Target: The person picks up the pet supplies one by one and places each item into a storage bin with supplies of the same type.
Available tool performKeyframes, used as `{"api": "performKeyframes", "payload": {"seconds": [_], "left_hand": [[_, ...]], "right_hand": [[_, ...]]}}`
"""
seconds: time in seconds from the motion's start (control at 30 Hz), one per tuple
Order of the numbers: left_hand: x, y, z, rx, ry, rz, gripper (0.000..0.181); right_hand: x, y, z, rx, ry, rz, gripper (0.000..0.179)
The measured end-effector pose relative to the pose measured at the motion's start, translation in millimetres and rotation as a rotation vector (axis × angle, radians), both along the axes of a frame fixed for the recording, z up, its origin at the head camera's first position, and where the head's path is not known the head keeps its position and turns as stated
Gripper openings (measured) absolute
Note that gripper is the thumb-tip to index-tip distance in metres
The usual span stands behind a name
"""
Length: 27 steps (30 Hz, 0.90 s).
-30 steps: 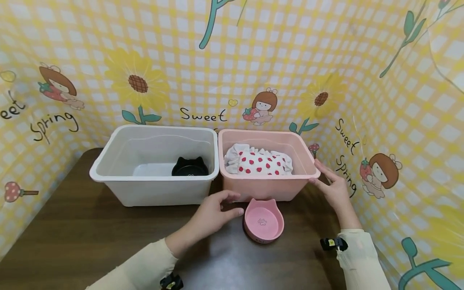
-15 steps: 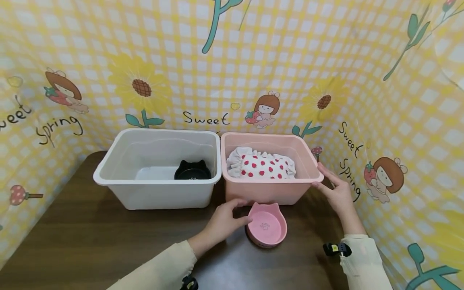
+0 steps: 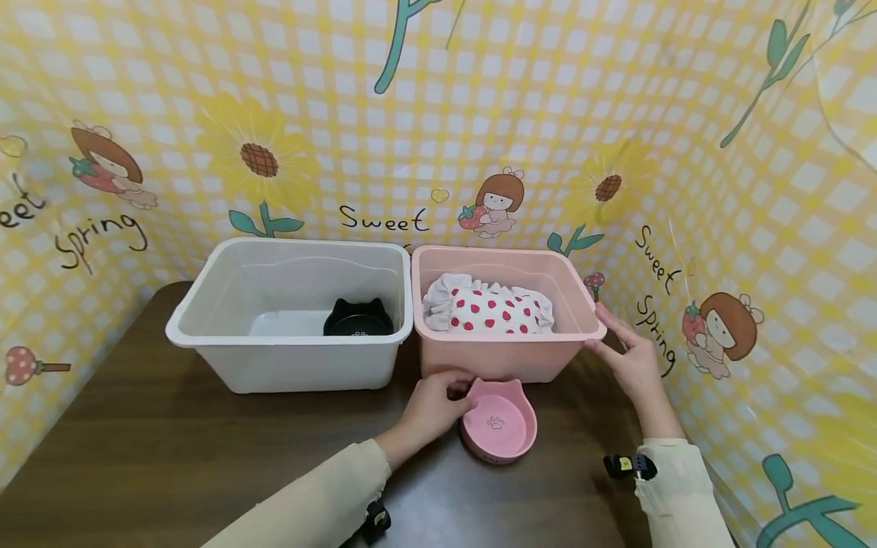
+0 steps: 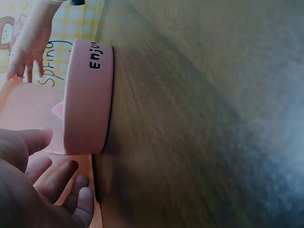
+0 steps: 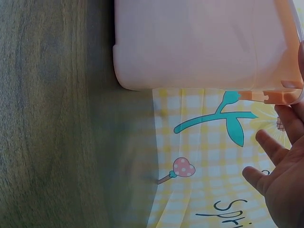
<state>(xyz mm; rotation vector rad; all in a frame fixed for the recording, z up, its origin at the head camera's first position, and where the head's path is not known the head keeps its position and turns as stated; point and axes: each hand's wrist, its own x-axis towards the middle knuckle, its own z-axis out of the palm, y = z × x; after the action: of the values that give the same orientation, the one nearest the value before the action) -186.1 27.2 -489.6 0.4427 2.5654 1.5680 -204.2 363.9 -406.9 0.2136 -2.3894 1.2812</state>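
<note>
A pink cat-eared bowl with a paw print sits on the table in front of the pink bin. My left hand is at the bowl's left side, the thumb overlapping its rim and the index finger near an ear. In the left wrist view, the loosely bent fingers lie just beside the bowl, its side lettered "Enjoy". My right hand touches the bin's front right corner, with thumb in front and straight fingers along the side. A white cushion with red strawberries lies inside that bin.
Left of the pink bin stands a white bin holding a black cat-eared bowl. Both bins stand at the back of the dark wooden table. A yellow checked cloth hangs behind and at the sides.
My left hand has moved right to the pink bowl's rim, its thumb now overlapping it. The right hand stays at the bin's corner. The head view shifted slightly and came back.
</note>
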Motion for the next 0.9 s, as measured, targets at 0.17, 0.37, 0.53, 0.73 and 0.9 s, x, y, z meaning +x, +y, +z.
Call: {"api": "performKeyframes", "payload": {"seconds": [0.17,0.37,0.53,0.73,0.9], "left_hand": [[-3.6,4.1,-1.7,0.011,0.017,-0.019,0.035],[-6.7,11.0,-5.9,-0.008,0.053,0.013,0.029],[-7.7,16.8,-7.5,-0.020,0.102,0.104,0.014],[-6.0,19.9,-8.9,-0.007,0.108,0.161,0.005],[-7.1,18.1,-9.4,-0.036,0.113,0.176,0.004]], "right_hand": [[-0.1,-3,4.3,0.003,0.002,0.005,0.055],[1.2,-3,4.2,0.013,-0.008,-0.002,0.056],[1.7,-3,5.2,0.005,-0.004,0.013,0.056],[4.3,-4,7.2,0.010,0.014,0.005,0.056],[4.6,-4,9.0,0.013,0.011,0.012,0.055]]}}
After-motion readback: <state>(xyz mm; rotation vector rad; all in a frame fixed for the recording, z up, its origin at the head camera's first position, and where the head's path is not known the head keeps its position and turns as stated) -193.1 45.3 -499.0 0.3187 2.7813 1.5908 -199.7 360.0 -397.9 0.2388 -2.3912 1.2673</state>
